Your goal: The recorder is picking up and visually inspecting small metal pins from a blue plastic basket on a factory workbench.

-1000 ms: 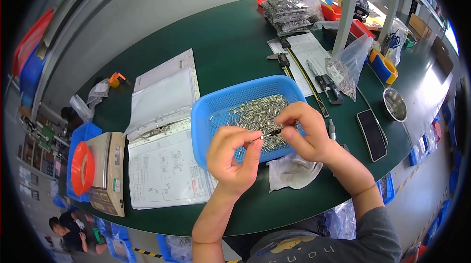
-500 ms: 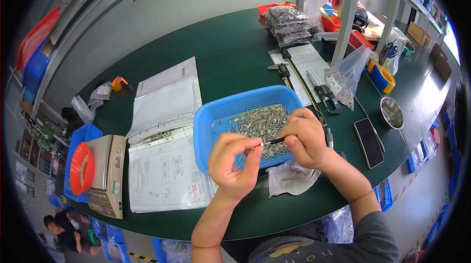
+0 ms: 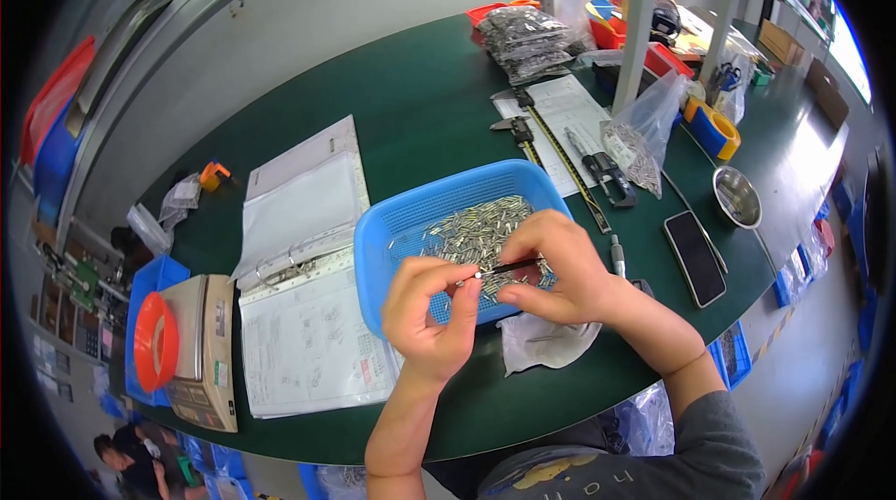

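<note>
The left hand [image 3: 425, 321] pinches a small metal part [image 3: 478, 275], the right hand [image 3: 571, 274] a black rod [image 3: 511, 267] — printed sheets [image 3: 303, 351] nearby.

left hand [image 3: 425, 321] pinches small part [image 3: 478, 275]; right hand [image 3: 569, 274] holds black tool [image 3: 514, 267]; basket [image 3: 374, 262] beneath

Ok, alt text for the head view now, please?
A person's left hand pinches a small shiny part and the right hand holds a thin black rod, above a blue plastic basket of silvery metal pins. An open white ring binder lies to its left on a green table.
</note>
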A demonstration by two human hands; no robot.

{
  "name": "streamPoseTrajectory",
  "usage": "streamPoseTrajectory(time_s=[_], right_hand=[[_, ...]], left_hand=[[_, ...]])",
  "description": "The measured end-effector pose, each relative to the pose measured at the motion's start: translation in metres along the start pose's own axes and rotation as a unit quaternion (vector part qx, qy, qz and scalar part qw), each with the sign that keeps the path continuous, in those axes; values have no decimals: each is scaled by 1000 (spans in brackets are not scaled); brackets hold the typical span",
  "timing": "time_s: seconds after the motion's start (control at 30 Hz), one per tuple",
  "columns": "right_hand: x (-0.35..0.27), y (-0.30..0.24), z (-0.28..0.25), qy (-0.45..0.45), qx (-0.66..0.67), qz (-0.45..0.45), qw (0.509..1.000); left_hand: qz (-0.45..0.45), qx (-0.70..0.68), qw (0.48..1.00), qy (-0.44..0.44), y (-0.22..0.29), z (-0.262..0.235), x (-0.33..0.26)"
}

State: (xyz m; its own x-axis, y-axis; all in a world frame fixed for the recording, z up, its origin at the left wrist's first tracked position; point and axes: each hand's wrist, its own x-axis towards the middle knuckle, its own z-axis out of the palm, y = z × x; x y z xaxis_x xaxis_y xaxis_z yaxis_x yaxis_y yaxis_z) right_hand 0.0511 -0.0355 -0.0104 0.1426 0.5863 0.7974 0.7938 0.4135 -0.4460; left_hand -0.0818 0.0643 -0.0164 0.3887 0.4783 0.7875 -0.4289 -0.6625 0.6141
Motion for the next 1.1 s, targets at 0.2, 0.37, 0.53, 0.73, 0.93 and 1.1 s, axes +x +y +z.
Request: streamPoseTrajectory(time_s=[0.2, 0.37, 0.53, 0.73, 0.93, 1.1], right_hand=[[-8, -7, 5, -25, 162, 193, 967], [-6, -1, 0, -141, 162, 207, 955], [0, -4, -10, -127, 183, 238, 945], [1, -9, -12, -155, 163, 266, 937], [-7, -1, 1, -88, 184, 219, 954], [-4, -1, -1, -153, 166, 242, 944]], left_hand=[[-26, 21, 999, -11, -4, 2, -4], [-75, 35, 997, -1, -10, 1, -9], [-91, 45, 995, -10, -8, 6, -9], [-52, 54, 997, -10, -16, 5, -10], [-72, 64, 995, -17, -15, 4, -10], [-80, 64, 995, -15, -16, 3, -10]])
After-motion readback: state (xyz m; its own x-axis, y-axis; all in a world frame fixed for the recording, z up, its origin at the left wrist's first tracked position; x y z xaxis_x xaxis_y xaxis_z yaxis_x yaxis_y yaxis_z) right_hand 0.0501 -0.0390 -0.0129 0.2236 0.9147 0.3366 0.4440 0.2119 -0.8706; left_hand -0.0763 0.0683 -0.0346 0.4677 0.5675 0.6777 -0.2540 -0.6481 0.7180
